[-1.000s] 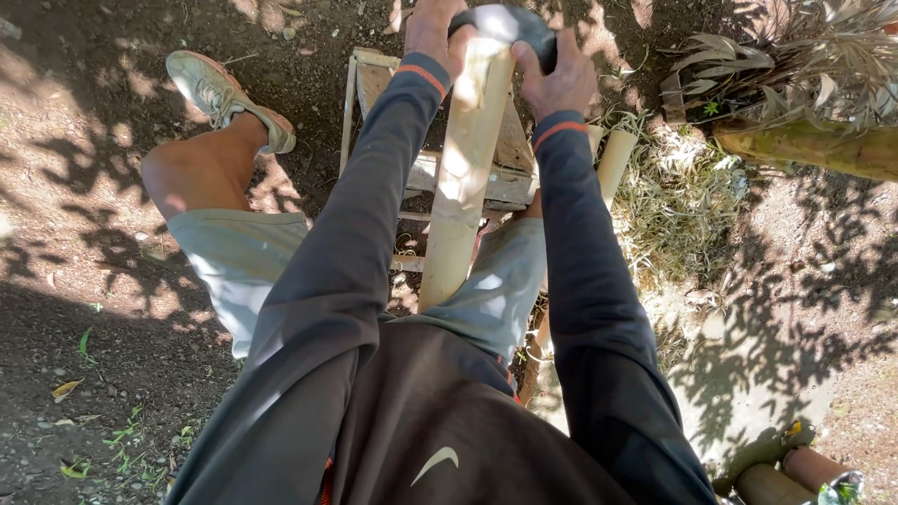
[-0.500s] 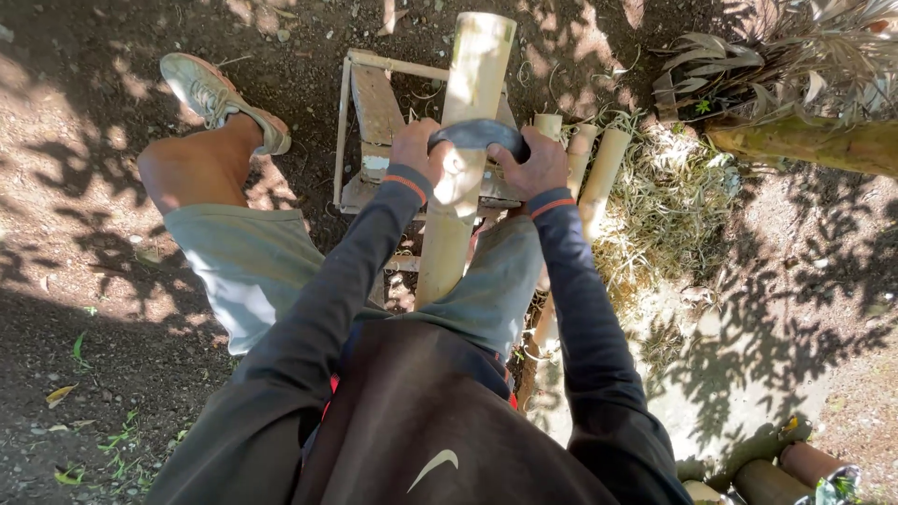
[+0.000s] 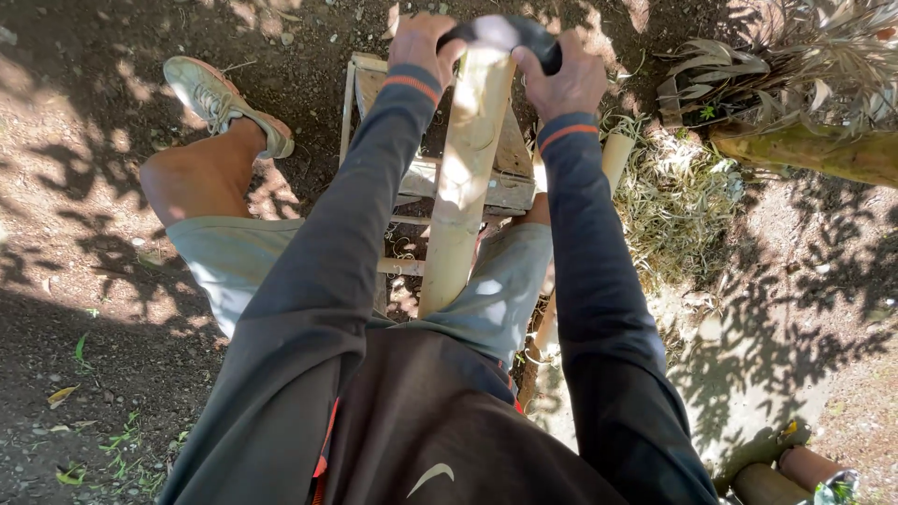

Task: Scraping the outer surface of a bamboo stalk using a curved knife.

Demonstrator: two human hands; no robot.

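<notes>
One pale bamboo pole (image 3: 463,182) is lying lengthwise between the person's knees, its long axis running from the lap up and away over a low wooden frame (image 3: 510,187). At the pole's far end, the left hand (image 3: 423,42) and the right hand (image 3: 566,79) are each closing tightly around one end of a single dark curved blade (image 3: 500,33) that is arching across the pole's top. No containers are showing. Right of the pole, two further bamboo pieces (image 3: 615,159) are leaning against the frame beside a heap of dry shavings (image 3: 678,206). Left of the pole, one shoe (image 3: 220,98) is resting on the dirt.
</notes>
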